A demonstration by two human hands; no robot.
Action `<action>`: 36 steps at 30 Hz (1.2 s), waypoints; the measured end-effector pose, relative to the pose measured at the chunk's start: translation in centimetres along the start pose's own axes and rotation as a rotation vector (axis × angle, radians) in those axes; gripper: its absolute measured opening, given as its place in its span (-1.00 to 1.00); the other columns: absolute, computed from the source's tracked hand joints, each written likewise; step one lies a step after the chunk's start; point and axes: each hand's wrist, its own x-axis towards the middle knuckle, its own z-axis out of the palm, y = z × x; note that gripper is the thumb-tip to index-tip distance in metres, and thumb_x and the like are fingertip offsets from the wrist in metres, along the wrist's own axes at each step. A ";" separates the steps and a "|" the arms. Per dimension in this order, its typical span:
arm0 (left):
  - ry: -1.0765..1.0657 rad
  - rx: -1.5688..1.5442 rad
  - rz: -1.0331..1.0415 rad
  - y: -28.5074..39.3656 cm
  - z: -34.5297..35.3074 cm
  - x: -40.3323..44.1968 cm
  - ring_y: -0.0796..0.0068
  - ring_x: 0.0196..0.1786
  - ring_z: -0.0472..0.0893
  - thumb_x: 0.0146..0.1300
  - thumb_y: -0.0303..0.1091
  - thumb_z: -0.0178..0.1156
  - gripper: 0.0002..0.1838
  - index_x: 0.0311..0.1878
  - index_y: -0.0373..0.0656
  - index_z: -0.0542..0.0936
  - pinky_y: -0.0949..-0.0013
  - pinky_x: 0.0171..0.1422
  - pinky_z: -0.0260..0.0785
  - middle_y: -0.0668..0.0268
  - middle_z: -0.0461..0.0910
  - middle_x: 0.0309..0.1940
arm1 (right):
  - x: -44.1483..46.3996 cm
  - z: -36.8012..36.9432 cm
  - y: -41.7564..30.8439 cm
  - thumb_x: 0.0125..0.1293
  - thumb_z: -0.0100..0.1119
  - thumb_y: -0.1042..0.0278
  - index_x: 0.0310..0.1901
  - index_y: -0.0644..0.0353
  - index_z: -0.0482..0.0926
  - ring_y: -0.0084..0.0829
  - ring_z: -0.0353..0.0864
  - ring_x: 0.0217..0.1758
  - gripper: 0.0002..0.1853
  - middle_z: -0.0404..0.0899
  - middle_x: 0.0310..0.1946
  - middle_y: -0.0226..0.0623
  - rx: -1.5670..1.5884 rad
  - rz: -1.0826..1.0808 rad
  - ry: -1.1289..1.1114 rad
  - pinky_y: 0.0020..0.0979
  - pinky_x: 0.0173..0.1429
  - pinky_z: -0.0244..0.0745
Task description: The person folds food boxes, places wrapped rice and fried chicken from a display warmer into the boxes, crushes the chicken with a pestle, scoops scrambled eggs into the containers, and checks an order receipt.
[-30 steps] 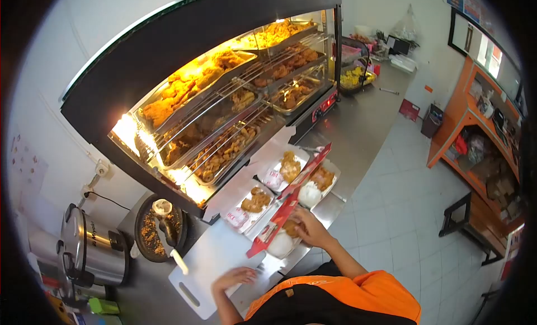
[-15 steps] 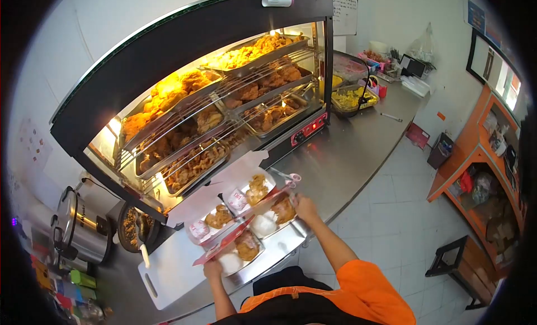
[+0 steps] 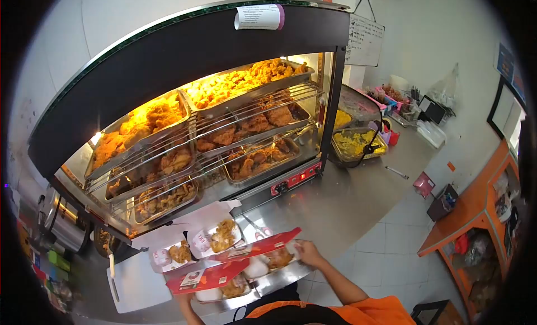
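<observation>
My left hand (image 3: 183,301) is at the lower left corner of a raised red lid (image 3: 208,277), closed on its edge with the fingertips hidden. At the far right, my right hand (image 3: 306,251) has its fingers closed on the end of the other food box, beside its tilted red lid (image 3: 263,247). Under these lids, fried chicken (image 3: 278,259) and white rice (image 3: 256,267) show in part. Behind them, two open boxes hold fried chicken (image 3: 224,235) and printed paper-wrapped packets (image 3: 200,242).
A lit glass warmer (image 3: 190,51) with trays of fried chicken stands behind the boxes. A white cutting board (image 3: 137,288) lies to the left, near a pan (image 3: 104,241). Scissors (image 3: 262,231) rest behind the boxes; a tray of yellow food (image 3: 358,144) sits farther right.
The red lids have swung up and now cover more of the front boxes' chicken and rice. My left hand is more hidden. The whole view has shifted, with the boxes lower in it.
</observation>
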 end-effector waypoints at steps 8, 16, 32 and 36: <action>-0.203 0.070 -0.118 23.4 11.4 5.4 0.07 -0.21 0.52 0.04 -0.14 0.01 -0.68 -0.17 -0.06 0.49 0.14 -0.17 0.38 0.09 0.52 -0.26 | 2.4 -19.0 12.9 0.17 0.07 0.31 -0.64 0.32 0.34 -0.62 0.07 -0.64 -0.68 0.11 -0.77 -0.43 -0.087 -0.007 0.228 -0.46 -0.60 0.03; -0.006 -0.222 0.113 38.8 26.8 13.2 0.01 -0.24 0.52 -0.01 -0.11 0.02 -0.64 -0.11 0.06 0.49 0.10 -0.21 0.38 0.13 0.52 -0.25 | 11.1 -33.2 25.5 0.21 -0.02 0.22 -0.41 0.38 0.46 -0.61 0.22 -0.62 -0.69 0.33 -0.72 -0.41 -0.179 0.138 0.178 -0.46 -0.54 0.17; 1.355 -0.402 0.149 56.5 -6.6 25.0 0.45 -0.17 0.39 0.13 -0.20 0.13 -0.52 -0.04 -0.34 0.23 0.44 -0.04 0.24 0.14 0.38 -0.20 | 20.5 -40.8 26.3 0.26 -0.21 -0.07 -0.19 0.42 0.43 -0.27 0.44 -0.19 -0.44 0.48 -0.34 -0.09 0.129 0.094 0.215 -0.39 -0.04 0.26; 1.171 -0.800 0.550 54.5 -20.9 31.5 0.32 0.03 0.33 0.10 -0.19 0.15 -0.36 0.09 -0.38 0.11 0.36 0.10 0.20 0.05 0.26 0.02 | 18.0 -39.4 28.8 0.29 -0.18 0.07 -0.05 0.41 0.33 -0.29 0.37 -0.05 -0.53 0.39 -0.14 -0.08 0.151 0.089 0.366 -0.40 0.05 0.21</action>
